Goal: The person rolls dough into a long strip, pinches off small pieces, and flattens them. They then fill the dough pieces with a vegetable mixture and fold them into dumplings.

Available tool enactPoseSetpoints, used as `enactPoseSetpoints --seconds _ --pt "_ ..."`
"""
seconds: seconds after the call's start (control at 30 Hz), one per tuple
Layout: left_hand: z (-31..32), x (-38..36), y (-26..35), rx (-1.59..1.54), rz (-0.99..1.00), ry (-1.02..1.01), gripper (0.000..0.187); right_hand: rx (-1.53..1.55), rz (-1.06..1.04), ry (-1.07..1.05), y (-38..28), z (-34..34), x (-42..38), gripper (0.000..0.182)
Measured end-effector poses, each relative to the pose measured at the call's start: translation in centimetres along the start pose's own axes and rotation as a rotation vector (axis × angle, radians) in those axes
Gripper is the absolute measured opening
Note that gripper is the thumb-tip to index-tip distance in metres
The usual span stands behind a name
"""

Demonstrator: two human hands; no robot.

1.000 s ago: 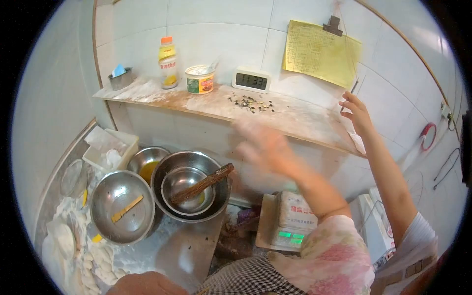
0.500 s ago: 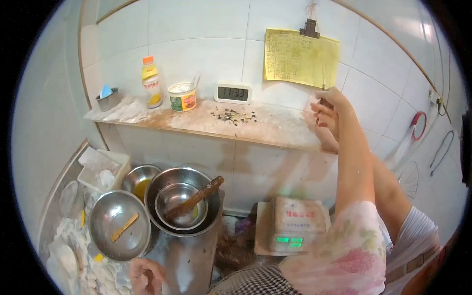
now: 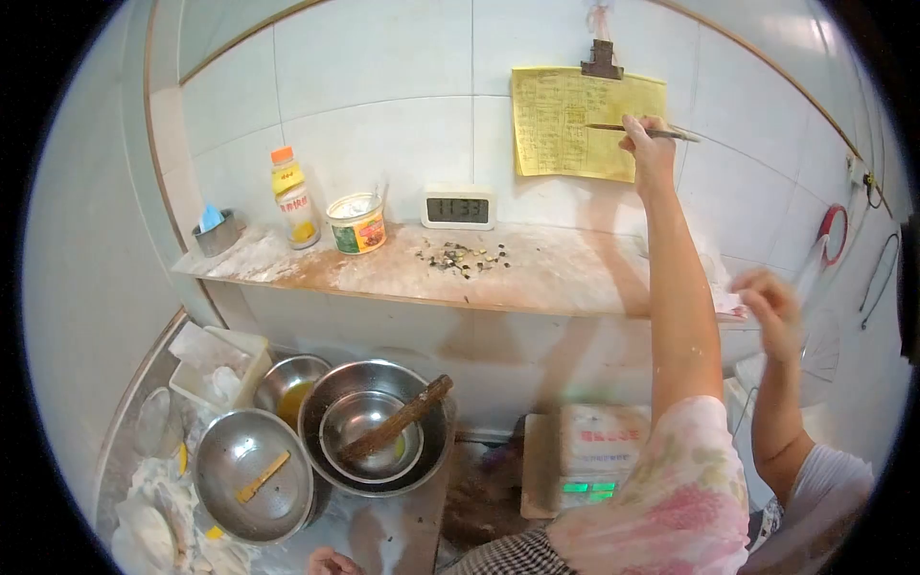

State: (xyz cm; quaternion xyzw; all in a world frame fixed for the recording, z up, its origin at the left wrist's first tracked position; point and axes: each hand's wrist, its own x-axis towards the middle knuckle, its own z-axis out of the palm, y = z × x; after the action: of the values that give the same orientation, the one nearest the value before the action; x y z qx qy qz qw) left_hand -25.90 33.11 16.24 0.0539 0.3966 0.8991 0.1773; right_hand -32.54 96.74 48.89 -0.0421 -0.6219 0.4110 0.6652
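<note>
We're seeing the R hand [image 3: 650, 139] gripping the pen [image 3: 609, 126] btwn thumb & fingers, in front of the yellow sheet [image 3: 551, 120] on the tiled wall [image 3: 383, 48]. The pen is lying nearly level, its thin end pointing L over the writing – we can't tell if it's touching. A clip [image 3: 602, 62] is holding the sheet at its top edge. The L hand [image 3: 333, 563] is showing only partly, at the bottom edge nr the steel table [image 3: 402, 522]; we can't tell if it's gripping anything. A co-worker's hand [image 3: 771, 302] is hovering nr the shelf's [image 3: 575, 278] R end, blurred. On that shelf, L to R, we're noting a cup [image 3: 218, 237], bottle [image 3: 294, 203], tub [image 3: 356, 233] & clock [image 3: 458, 208] – it's reading 11:33 – w/ small bits [image 3: 465, 259] lying scattered in front. Below, a big bowl [image 3: 321, 388] is holding a small bowl [image 3: 350, 417], w/ a stick [image 3: 402, 417] slanting out; just beside, another bowl [image 3: 225, 460] is holding a yellow tool [image 3: 264, 476]. A scale [image 3: 604, 450] is standing to the R, display glowing green.
</note>
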Motion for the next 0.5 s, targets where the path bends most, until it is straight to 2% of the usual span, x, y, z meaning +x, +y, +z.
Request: enactPoseSetpoints --seconds 0.07,0.17,0.27,0.43,0.5 --pt "0.1 0.0 -0.5 0.003 0.01 0.021 0.034 -0.028 -0.018 0.044 1.6 -0.2 0.8 0.024" --pt "0.0 0.4 -1.2 -0.005 0.042 0.0 0.034 0.262 0.123 0.083 0.9 0.8 0.7 0.02" --pt "0.1 0.9 -1.5 -0.022 0.05 -0.011 0.034 0.304 0.087 -0.018 1.6 1.4 1.3 0.019" --pt "0.0 2.0 -2.6 -0.116 -0.003 0.042 0.033 0.096 -0.058 -0.013 5.3 1.8 2.8 0.013" --pt "0.3 2.6 -2.8 -0.116 0.018 -0.007 0.032 0.071 -0.078 0.007 5.4 2.3 3.1 0.011"
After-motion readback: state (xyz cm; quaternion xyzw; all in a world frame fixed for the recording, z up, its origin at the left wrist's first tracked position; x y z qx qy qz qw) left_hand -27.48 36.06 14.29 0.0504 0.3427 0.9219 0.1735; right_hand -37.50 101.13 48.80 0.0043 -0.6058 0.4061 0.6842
